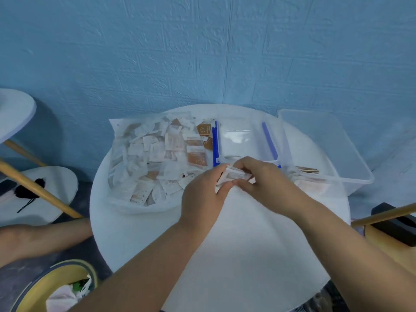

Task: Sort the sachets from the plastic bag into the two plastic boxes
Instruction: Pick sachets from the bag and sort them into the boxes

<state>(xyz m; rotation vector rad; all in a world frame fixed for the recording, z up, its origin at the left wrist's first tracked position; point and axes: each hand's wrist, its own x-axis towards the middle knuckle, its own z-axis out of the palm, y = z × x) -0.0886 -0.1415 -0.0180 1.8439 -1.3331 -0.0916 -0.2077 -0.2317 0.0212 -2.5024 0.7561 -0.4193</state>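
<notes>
On the round table [236,244] I see the plastic bag [121,167] at the left with sachets [157,152] inside. Just right of it, toward the back, sits the smaller plastic box [238,140]. The larger plastic box [337,140] stands beside that at the table's right edge. Before the smaller box, my left hand [202,194] and right hand [267,181] hold a small stack of sachets [234,175] between them.

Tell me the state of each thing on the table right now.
Plastic bag: lying flat, full of sachets.
Blue-clipped box: no sachets visible inside.
Large clear box: open, few sachets inside.
Sachet stack: gripped by left hand and right hand.
</notes>
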